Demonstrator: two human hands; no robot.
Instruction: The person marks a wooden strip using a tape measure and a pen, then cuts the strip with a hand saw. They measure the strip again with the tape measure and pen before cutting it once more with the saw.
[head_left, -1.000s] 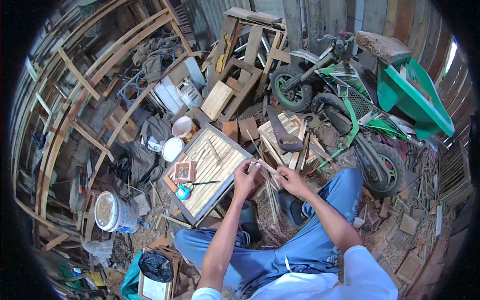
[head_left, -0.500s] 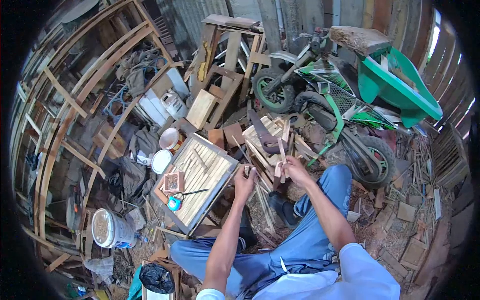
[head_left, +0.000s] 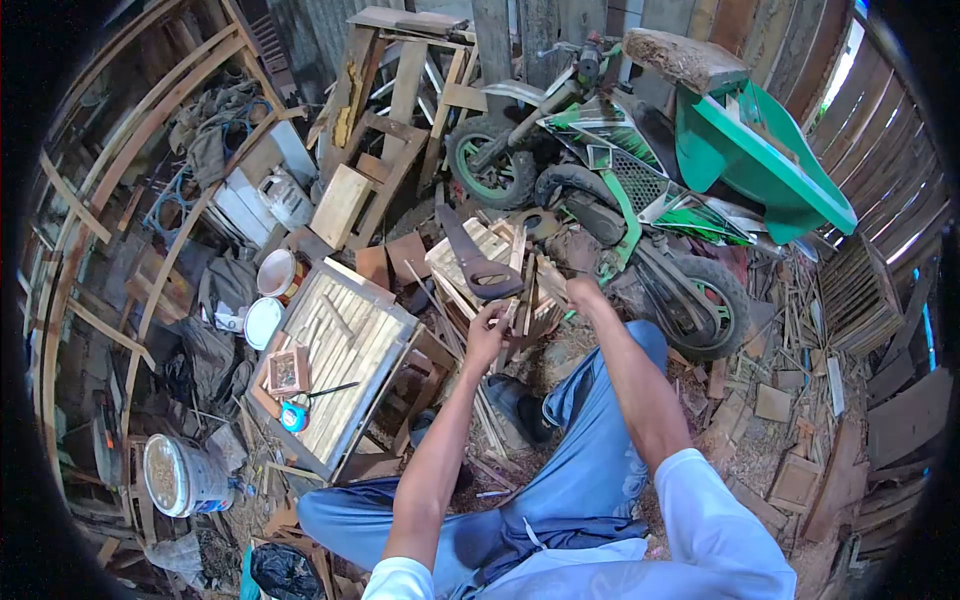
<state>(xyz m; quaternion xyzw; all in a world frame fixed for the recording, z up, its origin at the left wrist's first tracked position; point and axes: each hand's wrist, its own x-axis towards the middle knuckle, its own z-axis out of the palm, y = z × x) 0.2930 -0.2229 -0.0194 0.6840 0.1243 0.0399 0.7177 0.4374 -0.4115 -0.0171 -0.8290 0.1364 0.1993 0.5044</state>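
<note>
I sit on the ground among wood scraps. My left hand (head_left: 487,332) grips a few thin wooden strips (head_left: 518,300) that stand upright in front of me. My right hand (head_left: 580,290) reaches further out onto a stack of wooden slats (head_left: 548,285) beside the small motorbike; its fingers are hidden, so its grip is unclear. A handsaw (head_left: 470,255) with a dark handle lies on the same stack, just left of both hands. A slatted wooden panel (head_left: 350,350) lies to the left of my left arm.
On the panel's near corner sit a small wooden frame (head_left: 288,370), a blue tape measure (head_left: 293,417) and a pencil (head_left: 330,390). Paint cans (head_left: 278,272) and a white bucket (head_left: 175,475) stand left. A green-and-black motorbike (head_left: 620,200) and green tub (head_left: 760,160) are ahead right.
My view has swung right and forward. My right hand has moved away from my left hand and out onto the slat stack. The strips went from held between both hands to upright by the left hand.
</note>
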